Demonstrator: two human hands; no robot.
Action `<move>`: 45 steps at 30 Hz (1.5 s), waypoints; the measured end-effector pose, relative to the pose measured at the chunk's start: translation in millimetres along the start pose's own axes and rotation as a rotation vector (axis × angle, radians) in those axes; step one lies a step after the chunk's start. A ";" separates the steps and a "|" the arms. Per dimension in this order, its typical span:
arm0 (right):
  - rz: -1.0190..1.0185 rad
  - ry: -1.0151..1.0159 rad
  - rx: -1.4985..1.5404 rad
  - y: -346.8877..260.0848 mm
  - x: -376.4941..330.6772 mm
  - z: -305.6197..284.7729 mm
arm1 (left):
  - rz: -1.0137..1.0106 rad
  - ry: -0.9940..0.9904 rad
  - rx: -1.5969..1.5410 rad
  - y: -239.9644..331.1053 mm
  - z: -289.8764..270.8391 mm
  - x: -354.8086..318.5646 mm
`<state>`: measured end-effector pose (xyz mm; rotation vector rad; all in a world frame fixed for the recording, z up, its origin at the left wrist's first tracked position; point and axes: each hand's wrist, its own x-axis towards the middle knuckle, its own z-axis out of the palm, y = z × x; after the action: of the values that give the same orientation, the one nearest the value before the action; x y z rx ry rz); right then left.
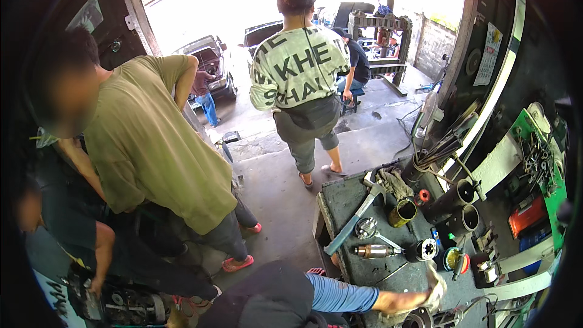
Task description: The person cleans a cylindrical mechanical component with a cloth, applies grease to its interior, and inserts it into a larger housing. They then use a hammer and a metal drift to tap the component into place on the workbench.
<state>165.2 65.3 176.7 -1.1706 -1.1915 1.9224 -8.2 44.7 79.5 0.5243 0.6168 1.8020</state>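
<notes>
Neither of my own hands shows in the head view. At the bottom, a person in dark clothing with a blue sleeve [343, 294] bends beside a dark workbench [343, 197]. This person's hand in a pale work glove [435, 288] reaches over the bench's near end; what it touches I cannot make out. On the bench lie a hammer [358, 218], a motor armature [378, 251], a round metal part [366, 228] and a round housing [421, 249]. A yellowish metal cylinder [402, 213] stands behind them, near a small yellow-lined tub [452, 259].
A person in an olive shirt [155, 140] leans at the left, above another person's hand [96, 285] on a greasy machine part [130, 307]. Someone in a patterned shirt [303, 67] stands in the doorway. Dark tubes [456, 194] and a green tool panel [540, 152] occupy the right.
</notes>
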 end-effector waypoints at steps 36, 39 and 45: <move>-0.068 -0.057 -0.378 -17.8 -10.1 -13.6 | -0.352 -0.032 0.459 42.2 39.3 -42.3; -0.087 -0.091 -0.420 -24.7 -16.9 -5.1 | -0.167 -0.045 0.223 44.8 47.0 -43.1; -0.156 -0.113 -0.263 -19.1 -8.9 -10.9 | -0.241 0.111 -0.120 62.5 54.0 -57.0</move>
<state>179.4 70.4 195.0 -1.0731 -1.5867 1.7736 -2.8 -17.5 158.0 0.2577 0.6153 1.6345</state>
